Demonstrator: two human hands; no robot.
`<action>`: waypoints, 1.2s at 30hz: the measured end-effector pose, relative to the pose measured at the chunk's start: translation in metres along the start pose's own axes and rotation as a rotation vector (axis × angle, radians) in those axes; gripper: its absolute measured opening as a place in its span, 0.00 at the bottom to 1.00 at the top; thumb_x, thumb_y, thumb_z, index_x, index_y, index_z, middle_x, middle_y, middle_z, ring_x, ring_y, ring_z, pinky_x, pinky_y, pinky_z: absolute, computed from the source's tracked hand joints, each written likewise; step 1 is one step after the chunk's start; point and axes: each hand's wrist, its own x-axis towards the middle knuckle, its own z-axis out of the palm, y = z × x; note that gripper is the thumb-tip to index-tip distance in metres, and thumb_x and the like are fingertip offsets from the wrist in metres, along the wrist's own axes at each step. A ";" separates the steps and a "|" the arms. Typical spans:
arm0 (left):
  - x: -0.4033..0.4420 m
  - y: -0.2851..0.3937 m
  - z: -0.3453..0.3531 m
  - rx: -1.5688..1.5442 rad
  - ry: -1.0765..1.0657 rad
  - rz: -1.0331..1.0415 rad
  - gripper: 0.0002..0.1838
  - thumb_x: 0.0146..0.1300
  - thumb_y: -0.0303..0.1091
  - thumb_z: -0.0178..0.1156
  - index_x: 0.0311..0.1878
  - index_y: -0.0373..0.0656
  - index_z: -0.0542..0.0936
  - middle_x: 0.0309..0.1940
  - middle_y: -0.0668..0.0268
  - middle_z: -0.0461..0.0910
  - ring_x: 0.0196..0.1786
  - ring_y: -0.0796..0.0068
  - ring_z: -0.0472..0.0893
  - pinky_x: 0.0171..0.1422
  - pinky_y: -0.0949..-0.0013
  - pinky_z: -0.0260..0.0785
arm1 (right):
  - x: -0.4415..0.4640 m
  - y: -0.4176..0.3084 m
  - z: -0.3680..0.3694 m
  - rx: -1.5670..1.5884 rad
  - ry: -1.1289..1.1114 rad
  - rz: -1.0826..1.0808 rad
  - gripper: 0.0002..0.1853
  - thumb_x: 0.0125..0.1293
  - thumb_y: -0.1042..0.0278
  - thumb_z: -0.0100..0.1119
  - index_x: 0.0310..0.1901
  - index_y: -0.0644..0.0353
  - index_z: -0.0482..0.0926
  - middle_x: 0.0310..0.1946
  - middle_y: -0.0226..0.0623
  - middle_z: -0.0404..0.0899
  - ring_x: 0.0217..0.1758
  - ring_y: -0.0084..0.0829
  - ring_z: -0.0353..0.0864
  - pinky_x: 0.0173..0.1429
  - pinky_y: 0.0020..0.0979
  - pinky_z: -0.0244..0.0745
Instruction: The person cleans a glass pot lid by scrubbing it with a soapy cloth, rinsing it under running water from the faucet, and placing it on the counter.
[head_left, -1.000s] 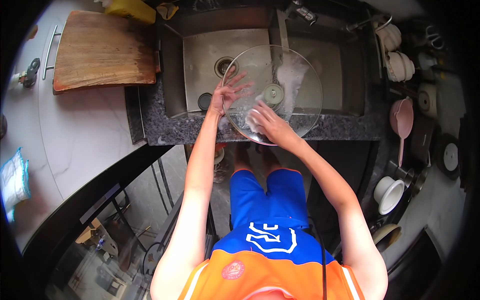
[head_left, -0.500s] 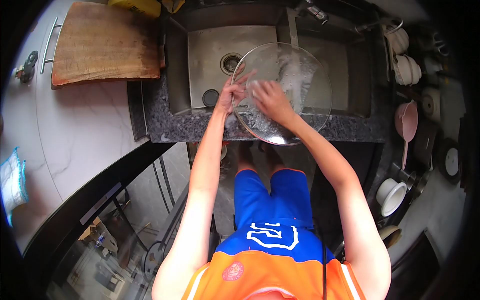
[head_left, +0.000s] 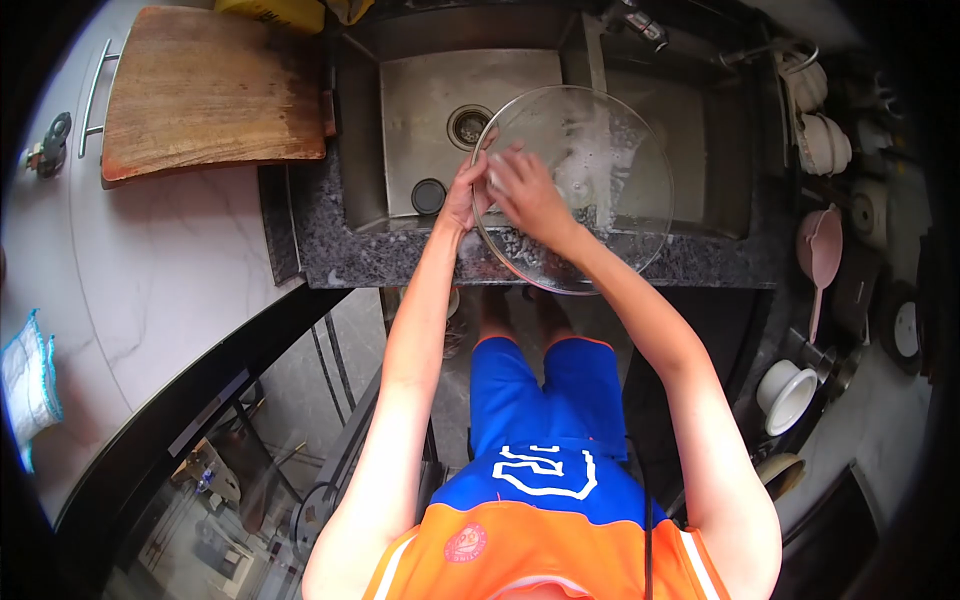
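Observation:
A large round glass lid (head_left: 625,190), see-through with a thin rim, is held tilted over the sink's front edge. My left hand (head_left: 466,195) grips its left rim, fingers partly seen through the glass. My right hand (head_left: 530,198) is over the left part of the lid, its fingers bent and bunched against the glass. Motion blurs those fingertips, and a pale patch by them could be foam or a small scrubber; I cannot tell which. Suds and water drops cling to the glass.
Beneath the lid is a double-bowl steel sink (head_left: 415,90) with a drain (head_left: 470,127) and a round dark stopper (head_left: 429,196). A faucet (head_left: 645,28) stands at the back. Left is a wooden cutting board (head_left: 215,95); right, a pink pan (head_left: 820,248) and white bowls (head_left: 825,145).
My right hand has shifted slightly left and up across the glass, toward my left hand. Much of the white foam on the lid has thinned. My left hand keeps its grip.

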 end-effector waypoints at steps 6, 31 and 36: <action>-0.003 0.006 0.010 0.055 0.022 -0.082 0.32 0.72 0.54 0.47 0.75 0.53 0.56 0.73 0.56 0.56 0.68 0.57 0.68 0.68 0.43 0.64 | 0.020 0.032 0.001 -0.145 0.020 0.160 0.26 0.58 0.64 0.63 0.57 0.63 0.70 0.52 0.48 0.70 0.55 0.52 0.69 0.58 0.47 0.68; 0.000 0.005 0.010 -0.015 -0.016 -0.059 0.36 0.72 0.58 0.43 0.76 0.52 0.48 0.72 0.53 0.59 0.66 0.44 0.70 0.67 0.42 0.65 | -0.012 -0.020 0.009 0.031 -0.091 0.034 0.24 0.57 0.75 0.58 0.57 0.65 0.71 0.52 0.50 0.70 0.56 0.50 0.68 0.62 0.49 0.64; -0.001 0.004 0.009 -0.006 0.013 -0.072 0.35 0.73 0.57 0.42 0.76 0.52 0.49 0.70 0.53 0.62 0.65 0.46 0.70 0.65 0.44 0.68 | 0.000 -0.002 0.002 -0.056 -0.206 -0.021 0.24 0.57 0.73 0.60 0.57 0.63 0.71 0.51 0.48 0.71 0.54 0.49 0.69 0.58 0.47 0.67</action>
